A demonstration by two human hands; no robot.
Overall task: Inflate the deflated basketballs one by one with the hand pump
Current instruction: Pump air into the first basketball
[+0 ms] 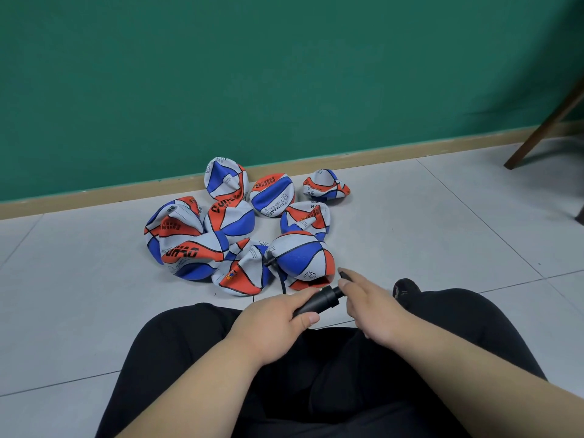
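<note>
- Floor (pixel 442 216) — pale grey tiles with thin dark joints, meeting a tan skirting board (pixel 94 194) at the far edge.
- A heap of flat basketballs (pixel 189 245), red, blue and white, lies crumpled on the tiles close to the skirting.
- One rounder ball (pixel 300 254) sits at the near edge of the heap, touching its neighbours.
- One small crumpled ball (pixel 325 184) lies just beside the heap, at its far right.
- A dark wooden leg (pixel 537 134) stands slanted on the tiles, far right.
- The person's legs in black trousers (pixel 189 343) rest on the floor — a black sock (pixel 406 287) too.
</note>
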